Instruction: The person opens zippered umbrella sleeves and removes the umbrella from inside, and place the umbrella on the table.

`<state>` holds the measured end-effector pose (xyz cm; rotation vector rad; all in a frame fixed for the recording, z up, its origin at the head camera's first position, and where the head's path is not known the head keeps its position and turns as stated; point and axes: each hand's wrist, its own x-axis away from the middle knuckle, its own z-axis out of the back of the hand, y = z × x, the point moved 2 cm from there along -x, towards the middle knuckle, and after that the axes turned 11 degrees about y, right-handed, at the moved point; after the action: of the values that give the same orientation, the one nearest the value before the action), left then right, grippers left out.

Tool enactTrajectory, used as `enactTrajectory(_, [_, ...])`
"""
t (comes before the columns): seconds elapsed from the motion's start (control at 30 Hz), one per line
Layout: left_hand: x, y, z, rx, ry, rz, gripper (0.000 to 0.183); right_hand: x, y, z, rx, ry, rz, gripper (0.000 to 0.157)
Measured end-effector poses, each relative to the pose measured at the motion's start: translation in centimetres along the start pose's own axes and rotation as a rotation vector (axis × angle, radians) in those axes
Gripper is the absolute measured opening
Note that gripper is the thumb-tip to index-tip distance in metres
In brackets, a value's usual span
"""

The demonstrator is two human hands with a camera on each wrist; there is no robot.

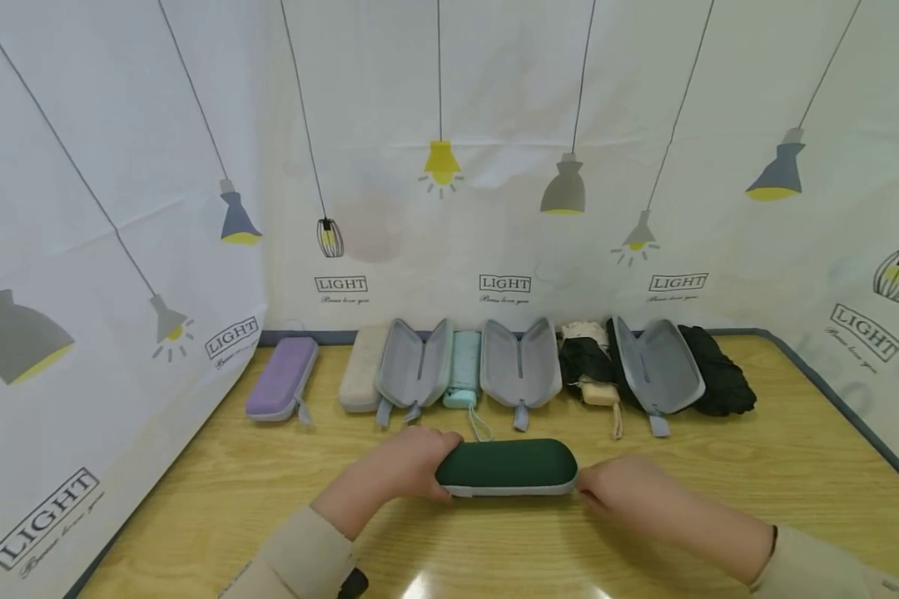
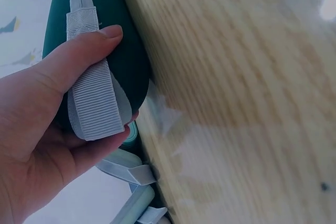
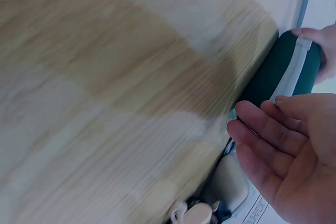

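A closed dark green zip case (image 1: 508, 464) with a light grey zip band is held just above the table's near middle. My left hand (image 1: 418, 457) grips its left end; in the left wrist view the thumb lies across a ribbed grey fabric tab (image 2: 97, 98) and the fingers are beneath. At the case's right end is my right hand (image 1: 620, 491). The right wrist view shows its thumb and index finger pinching at the end of the grey zip band (image 3: 294, 69), with the other fingers loosely bent. The zip pull itself is hidden between the fingertips.
Along the back of the wooden table (image 1: 330, 532) stand a purple case (image 1: 280, 376), a beige case (image 1: 363, 370), and open grey-lined cases (image 1: 520, 362). Among them are a folded mint umbrella (image 1: 464, 366), a black-and-beige folded bundle (image 1: 588, 362) and a black fabric bundle (image 1: 722, 378).
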<state>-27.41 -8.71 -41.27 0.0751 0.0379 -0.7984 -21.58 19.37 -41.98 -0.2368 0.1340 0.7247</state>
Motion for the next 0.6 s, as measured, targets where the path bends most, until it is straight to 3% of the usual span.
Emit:
enactTrajectory(0.3, [0.7, 0.5, 0.0, 0.028, -0.044, 0.031, 0.079, -0.3, -2.0, -0.2, 0.033, 0.007, 0.070, 0.023])
enactTrajectory(0.6, [2.3, -0.1, 0.1, 0.144, -0.111, -0.035, 0.108, -0.7, -1.2, -0.2, -0.009, 0.017, 0.007, 0.013])
